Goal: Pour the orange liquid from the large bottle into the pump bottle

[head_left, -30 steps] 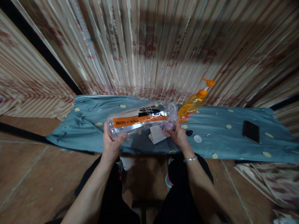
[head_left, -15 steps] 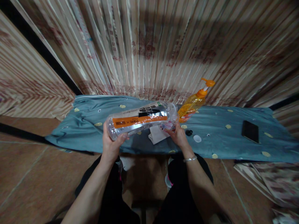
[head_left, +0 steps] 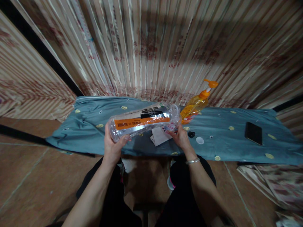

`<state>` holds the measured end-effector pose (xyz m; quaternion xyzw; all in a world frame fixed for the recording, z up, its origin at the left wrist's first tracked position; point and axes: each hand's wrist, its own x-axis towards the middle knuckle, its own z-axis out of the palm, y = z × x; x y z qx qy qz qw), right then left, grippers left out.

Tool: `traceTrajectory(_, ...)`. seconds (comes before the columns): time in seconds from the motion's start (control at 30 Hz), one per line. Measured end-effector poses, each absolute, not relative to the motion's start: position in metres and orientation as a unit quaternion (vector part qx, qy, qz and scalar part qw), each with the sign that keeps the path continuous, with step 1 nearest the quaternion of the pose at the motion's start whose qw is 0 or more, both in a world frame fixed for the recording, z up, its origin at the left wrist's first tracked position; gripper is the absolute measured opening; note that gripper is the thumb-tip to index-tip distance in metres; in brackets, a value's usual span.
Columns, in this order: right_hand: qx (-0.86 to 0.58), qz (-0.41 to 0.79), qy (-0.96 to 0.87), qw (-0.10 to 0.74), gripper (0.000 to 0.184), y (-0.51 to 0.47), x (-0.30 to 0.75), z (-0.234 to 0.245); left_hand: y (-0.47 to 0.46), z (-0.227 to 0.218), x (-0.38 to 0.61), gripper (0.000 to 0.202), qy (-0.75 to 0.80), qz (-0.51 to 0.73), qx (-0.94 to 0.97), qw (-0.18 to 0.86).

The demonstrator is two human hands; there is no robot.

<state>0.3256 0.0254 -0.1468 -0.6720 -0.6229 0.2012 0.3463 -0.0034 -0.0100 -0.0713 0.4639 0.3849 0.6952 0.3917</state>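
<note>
My left hand (head_left: 113, 145) is closed around the base of a large clear plastic bottle (head_left: 142, 121) with an orange and silver label. The bottle lies tilted in the air, its neck pointing right and slightly up. My right hand (head_left: 181, 137) grips a small clear bottle (head_left: 170, 126) with a pinkish label, held right at the large bottle's mouth. Whether the two mouths touch, I cannot tell. Beneath them a folded pale cloth (head_left: 159, 137) rests on the teal-covered table (head_left: 90, 119).
Behind my right hand stands a pump bottle (head_left: 194, 107) of orange liquid. A small black cap (head_left: 191, 134) and a white round lid (head_left: 200, 140) lie to the right of that hand. Farther right is a black flat device (head_left: 253, 133). A striped curtain (head_left: 151, 47) hangs behind the table.
</note>
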Motion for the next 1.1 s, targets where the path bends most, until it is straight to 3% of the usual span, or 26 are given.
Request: traceTrajectory(1.1,-0.686,0.218,-0.614,0.324,0.058,0.0242,0.3240,-0.1391,-0.0112,-0.0695,-0.0024,0.085,0.395,0.699,0.461,0.377)
